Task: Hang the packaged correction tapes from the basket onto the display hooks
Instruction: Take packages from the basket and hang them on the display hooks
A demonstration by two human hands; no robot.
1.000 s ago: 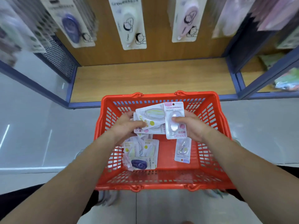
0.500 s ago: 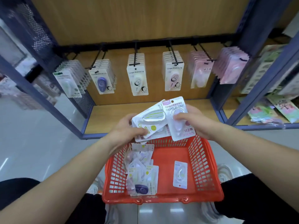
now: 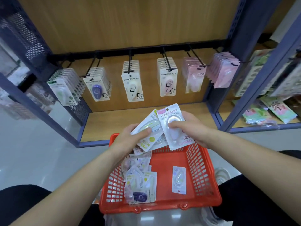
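Note:
My left hand (image 3: 130,137) grips a small stack of correction tape packs with yellow-green print (image 3: 147,135) above the far rim of the orange basket (image 3: 202,170). My right hand (image 3: 189,128) pinches a single white pack with a pink label (image 3: 173,126), which overlaps the stack. Several loose packs (image 3: 140,181) lie in the basket's left half, and one pack (image 3: 179,180) lies alone to the right. Black display hooks (image 3: 166,60) on a rail (image 3: 146,49) carry rows of hung packs (image 3: 132,82) ahead.
A wooden shelf board (image 3: 114,123) lies under the hooks, framed by blue metal uprights (image 3: 234,39). A neighbouring bay on the right holds colourful packets (image 3: 267,113). A mesh side panel (image 3: 24,36) stands at the left. My dark-clothed legs flank the basket on the grey floor.
The view has tilted up from the basket to the hook rail. Both hands have lifted their packs out of the basket toward the shelf, the grips unchanged.

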